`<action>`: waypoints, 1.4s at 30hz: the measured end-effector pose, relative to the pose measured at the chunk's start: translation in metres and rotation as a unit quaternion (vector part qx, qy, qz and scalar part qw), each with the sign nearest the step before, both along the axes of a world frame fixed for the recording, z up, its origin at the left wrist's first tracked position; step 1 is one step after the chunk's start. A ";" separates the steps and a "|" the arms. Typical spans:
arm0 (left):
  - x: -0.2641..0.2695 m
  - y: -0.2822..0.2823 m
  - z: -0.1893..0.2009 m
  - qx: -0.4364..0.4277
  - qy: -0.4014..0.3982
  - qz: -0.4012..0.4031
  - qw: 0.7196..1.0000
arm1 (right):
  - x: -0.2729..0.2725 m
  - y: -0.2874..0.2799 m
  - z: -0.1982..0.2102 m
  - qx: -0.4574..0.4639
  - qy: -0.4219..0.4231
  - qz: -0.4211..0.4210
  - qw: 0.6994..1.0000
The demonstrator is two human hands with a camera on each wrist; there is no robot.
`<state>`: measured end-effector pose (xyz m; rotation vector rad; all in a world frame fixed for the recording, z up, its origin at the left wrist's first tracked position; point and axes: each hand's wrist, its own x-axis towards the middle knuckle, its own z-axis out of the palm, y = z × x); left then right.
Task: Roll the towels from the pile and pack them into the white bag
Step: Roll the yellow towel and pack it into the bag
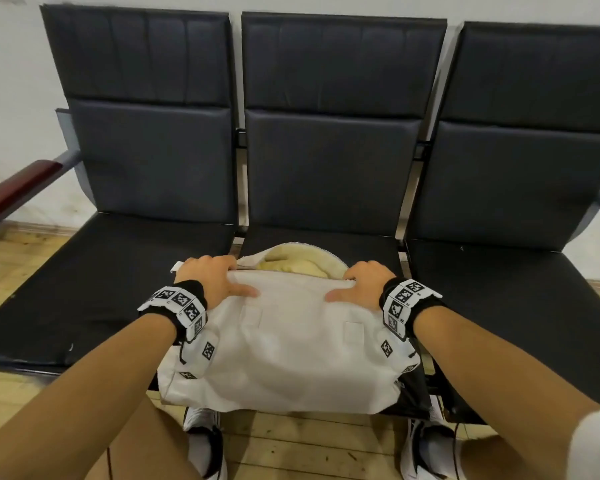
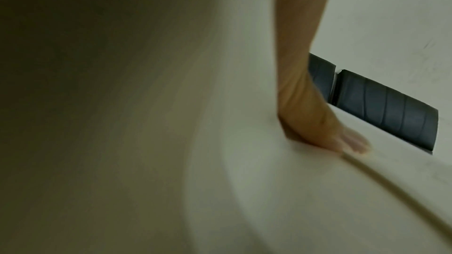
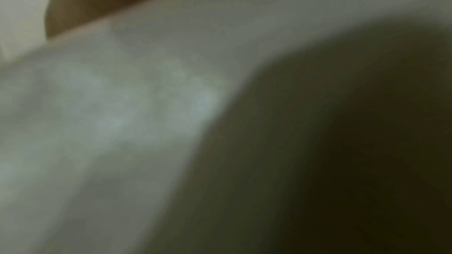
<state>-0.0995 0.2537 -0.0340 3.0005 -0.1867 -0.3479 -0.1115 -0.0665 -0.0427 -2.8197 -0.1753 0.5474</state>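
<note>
Left hand (image 1: 212,275) gripping near rim of white bag (image 1: 284,344) at left end, fingers curling over edge, thumb lying flat on front panel; right hand (image 1: 362,280) gripping same rim at right end; bag sitting on middle seat (image 1: 371,247) of black bench, mouth gaping, cream towels (image 1: 291,263) showing inside; no pile in view; best pulling both ends evenly, keeping towels below zip

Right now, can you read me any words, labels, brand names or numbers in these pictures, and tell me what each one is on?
No readable words, brand names or numbers in any view.
Wristbands: black-and-white square code patterns, no letters or digits.
White bag: small square code markers of the same kind, plus two blank fabric patches.
Seats: no label visible.
Both wrist views: too blurred to show any print.
</note>
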 end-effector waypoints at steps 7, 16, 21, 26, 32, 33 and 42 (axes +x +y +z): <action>0.004 0.008 0.046 -0.030 -0.135 0.003 0.990 | 0.006 -0.001 0.062 -0.059 -0.180 0.028 0.981; 0.030 0.007 0.029 -0.015 -0.153 0.018 0.988 | 0.024 -0.008 0.071 -0.195 -0.219 0.008 0.956; 0.028 0.005 -0.032 0.029 -0.060 0.015 0.998 | 0.010 -0.024 0.000 -0.183 -0.098 0.022 0.978; 0.034 0.001 -0.020 0.057 -0.037 0.014 0.998 | 0.010 -0.031 0.007 -0.113 -0.123 0.003 0.986; 0.026 -0.044 -0.010 -0.031 -0.066 -0.099 0.992 | 0.015 -0.012 0.006 0.015 -0.106 0.048 0.993; 0.025 -0.054 -0.011 -0.046 -0.074 -0.110 0.990 | 0.018 -0.008 0.002 0.002 -0.102 0.065 0.993; 0.033 -0.080 -0.033 0.014 -0.032 -0.141 0.989 | 0.027 0.014 -0.021 -0.044 -0.055 0.114 0.991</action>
